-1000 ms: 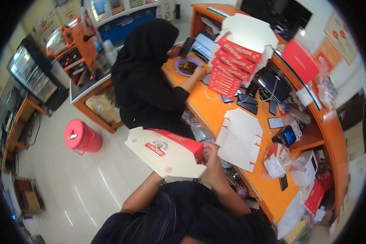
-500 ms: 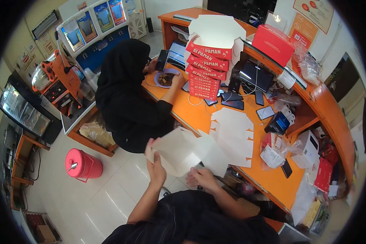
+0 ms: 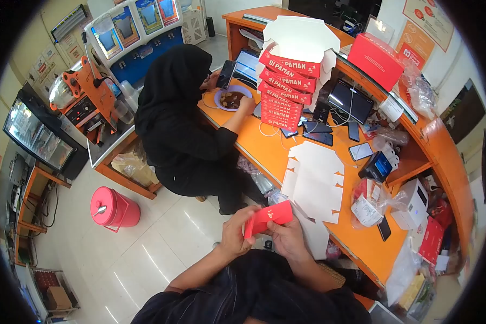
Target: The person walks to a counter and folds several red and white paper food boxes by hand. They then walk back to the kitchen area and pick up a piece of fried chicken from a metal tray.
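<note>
Between my hands is a partly folded cardboard food box (image 3: 271,215), its red printed outer side toward me. A white panel (image 3: 314,233), which looks like part of the same box, stretches out to the right beside the desk edge. My left hand (image 3: 235,232) is closed on the box's left end. At the right end my right hand (image 3: 287,237) grips it, thumb pressed on the red side. Flat, unfolded white box blanks (image 3: 313,181) lie on the orange desk just beyond. Behind them rises a tall stack of red-and-white folded boxes (image 3: 283,102) marked "SI PAMAN".
A person in black (image 3: 183,124) sits at the desk's left with a phone and a purple bowl (image 3: 231,100). Several phones (image 3: 360,151), a tablet (image 3: 351,101) and plastic bags (image 3: 368,202) crowd the orange desk (image 3: 356,237). A red bucket (image 3: 115,209) stands on the floor.
The box has been turned: its white inside faced me before, and the red outside faces me now. My right hand has moved up onto it, and both hands are closer together.
</note>
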A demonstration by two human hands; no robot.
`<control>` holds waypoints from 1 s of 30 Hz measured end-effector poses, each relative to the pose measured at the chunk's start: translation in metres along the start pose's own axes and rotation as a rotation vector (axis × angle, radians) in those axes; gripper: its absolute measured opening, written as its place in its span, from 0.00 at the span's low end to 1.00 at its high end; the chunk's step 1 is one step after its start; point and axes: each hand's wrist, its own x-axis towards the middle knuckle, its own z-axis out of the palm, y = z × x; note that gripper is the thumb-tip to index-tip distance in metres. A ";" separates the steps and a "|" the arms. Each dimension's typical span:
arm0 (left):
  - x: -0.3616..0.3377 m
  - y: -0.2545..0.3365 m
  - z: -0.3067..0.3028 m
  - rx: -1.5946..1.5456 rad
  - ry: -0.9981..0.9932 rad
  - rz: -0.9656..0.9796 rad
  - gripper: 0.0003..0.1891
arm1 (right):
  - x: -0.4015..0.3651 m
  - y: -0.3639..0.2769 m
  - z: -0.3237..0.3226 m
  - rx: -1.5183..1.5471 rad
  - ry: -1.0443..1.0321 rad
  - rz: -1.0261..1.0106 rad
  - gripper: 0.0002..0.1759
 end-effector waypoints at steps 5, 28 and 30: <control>0.020 0.021 -0.023 0.193 -0.223 0.119 0.23 | -0.001 -0.022 0.005 0.166 -0.055 0.077 0.16; 0.027 0.007 -0.003 0.165 -0.070 -0.435 0.13 | 0.013 -0.034 -0.010 0.184 0.110 0.074 0.16; 0.032 0.005 -0.003 0.307 -0.179 -0.237 0.14 | 0.012 -0.045 -0.013 0.156 0.177 0.151 0.15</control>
